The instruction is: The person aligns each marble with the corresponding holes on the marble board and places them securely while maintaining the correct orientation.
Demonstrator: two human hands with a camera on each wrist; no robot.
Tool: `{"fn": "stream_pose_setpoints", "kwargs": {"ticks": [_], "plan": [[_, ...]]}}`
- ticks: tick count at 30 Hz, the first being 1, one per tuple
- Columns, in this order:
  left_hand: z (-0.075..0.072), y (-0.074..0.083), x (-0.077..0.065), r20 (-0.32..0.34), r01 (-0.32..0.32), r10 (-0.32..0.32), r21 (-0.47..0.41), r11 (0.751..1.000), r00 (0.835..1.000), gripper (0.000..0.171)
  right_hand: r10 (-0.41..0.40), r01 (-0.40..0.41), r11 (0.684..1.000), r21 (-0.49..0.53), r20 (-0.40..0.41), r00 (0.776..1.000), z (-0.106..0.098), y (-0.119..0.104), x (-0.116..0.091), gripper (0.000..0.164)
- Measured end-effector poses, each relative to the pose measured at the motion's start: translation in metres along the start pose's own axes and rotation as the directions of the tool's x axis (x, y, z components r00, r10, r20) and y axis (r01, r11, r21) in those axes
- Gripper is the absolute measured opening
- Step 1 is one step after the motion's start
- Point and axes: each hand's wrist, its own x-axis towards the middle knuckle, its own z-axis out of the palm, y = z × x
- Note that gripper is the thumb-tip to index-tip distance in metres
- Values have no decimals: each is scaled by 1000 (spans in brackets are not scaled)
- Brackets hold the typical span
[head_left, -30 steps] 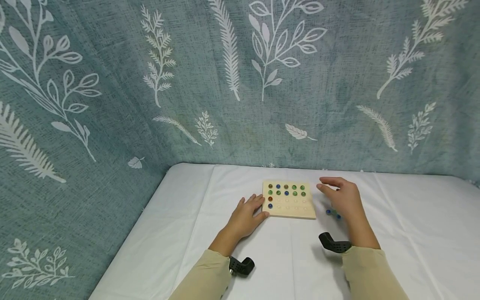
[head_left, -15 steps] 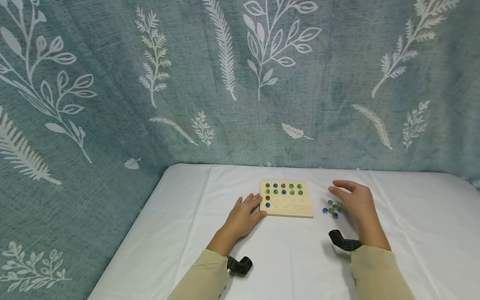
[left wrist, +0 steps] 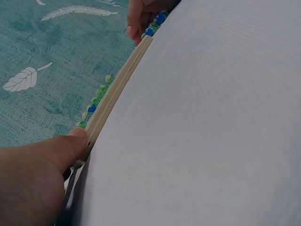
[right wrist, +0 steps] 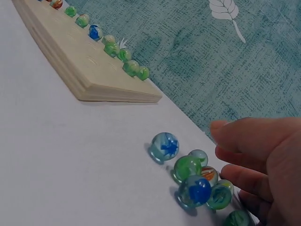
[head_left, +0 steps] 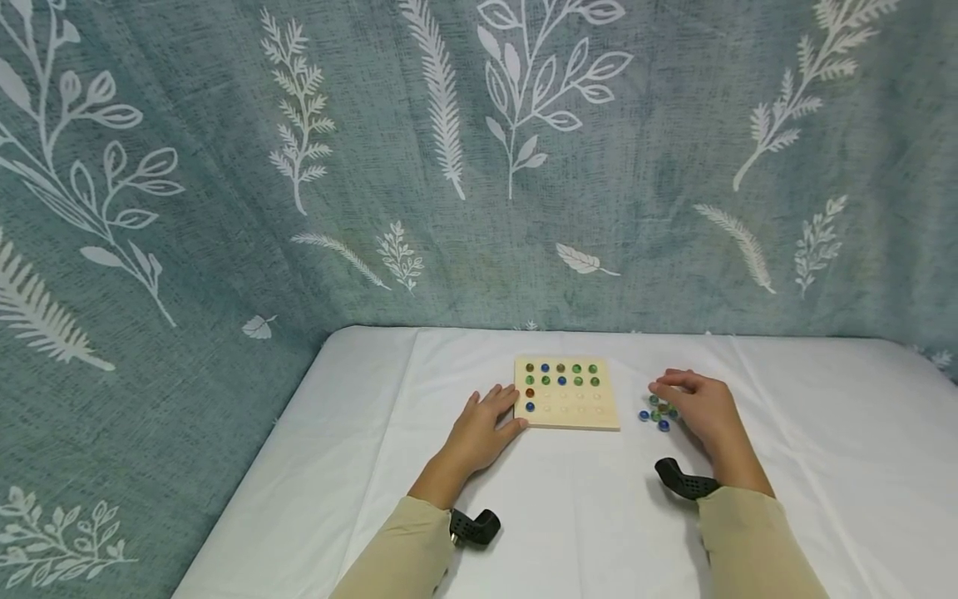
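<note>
A pale wooden board [head_left: 572,420] with rows of small hollows lies on the white-covered table. Glass marbles fill its two far rows, and two more sit at the left ends of the near rows. My left hand [head_left: 479,437] rests at the board's left edge, with the thumb [left wrist: 70,143] against the near corner. Right of the board, my right hand [head_left: 702,409] hovers over a cluster of loose marbles. In the right wrist view its fingers are bent beside a green marble [right wrist: 187,167] and a blue-centred marble [right wrist: 194,191], with nothing seen held.
A clear marble with a blue swirl [right wrist: 165,145] lies slightly apart, between the cluster and the board. Behind the table hangs a blue-green curtain [head_left: 449,308] with white leaf patterns. White cloth [head_left: 554,516] covers the table.
My right hand moved right, away from the board, uncovering the loose marbles, then lowered toward them. The left hand stays at the board's edge. The view shifts slightly.
</note>
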Motion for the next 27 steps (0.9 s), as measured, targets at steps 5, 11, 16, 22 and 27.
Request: {"fn": "stream_pose_setpoints", "kwargs": {"ticks": [5,11,16,22,27], "plan": [[0,0,1,-4,-5,5,0,1000,1000,56,-42,42,996,-82,-5,999,2,-1,1,50],[1,0,0,-5,2,-2,-12,1000,1000,57,-64,65,991,-116,16,998,2,1,-1,45],[2,-1,0,-5,6,-6,-18,1000,1000,58,-77,76,986,-150,-3,997,4,1,-2,41],[2,-2,0,-6,10,-10,-15,1000,1000,58,-104,97,980,-172,-29,994,7,-1,-6,38],[0,-1,0,0,14,-14,-20,1000,1000,58,-110,99,977,-187,-48,993,10,-1,-6,36]]}}
